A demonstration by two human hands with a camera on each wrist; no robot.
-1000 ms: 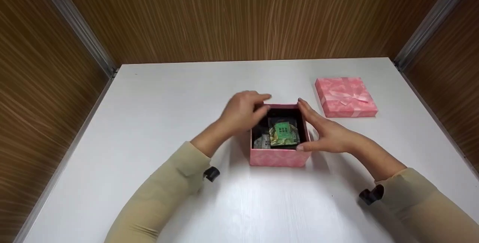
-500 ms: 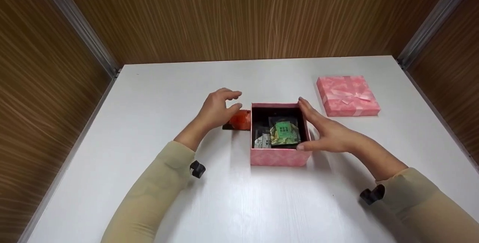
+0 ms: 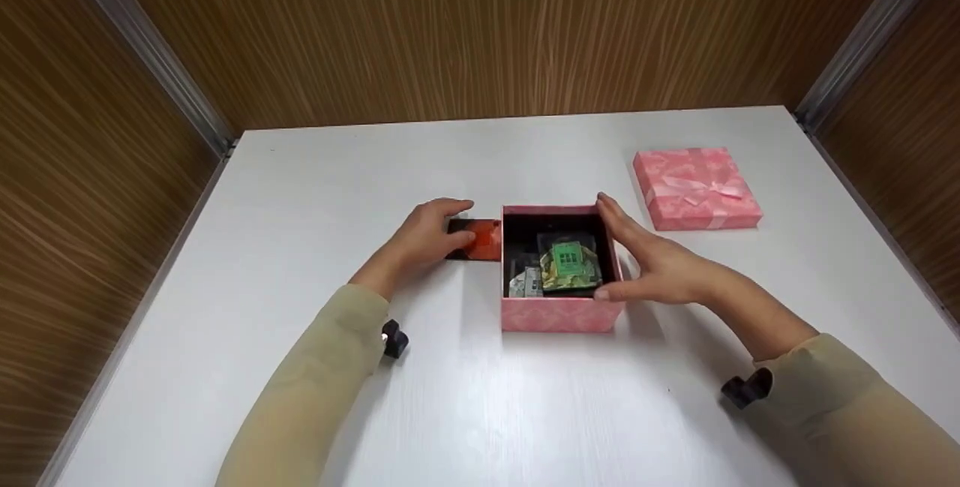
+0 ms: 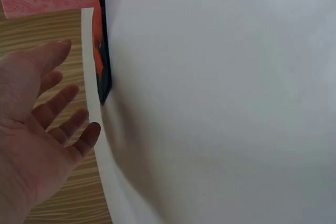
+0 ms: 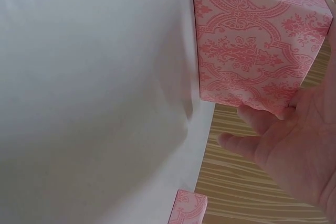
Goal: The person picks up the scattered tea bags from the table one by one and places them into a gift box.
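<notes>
A pink patterned gift box [image 3: 559, 316] stands lidless on the white table. Inside it are a black sachet with a green label [image 3: 570, 268] and a black sachet with a grey-white label [image 3: 527, 283]. An orange-and-black sachet [image 3: 487, 241] lies on the table against or close to the box's left side. My left hand [image 3: 427, 233] is beside that sachet's left end, fingers loosely bent; in the left wrist view a gap separates the fingers from it. My right hand [image 3: 660, 266] holds the box's right side, thumb at the near corner and fingertips at the far one.
The pink box lid [image 3: 697, 188], with a ribbon bow, lies at the back right of the table [image 3: 360, 194]. Wood-grain panels [image 3: 480, 29] stand at the back and both sides. Black wrist mounts [image 3: 746, 388] stick out below the sleeves.
My left hand has moved left from over the box and lowered beside the orange-and-black sachet, which has come into view on the table. The right hand and box have hardly moved.
</notes>
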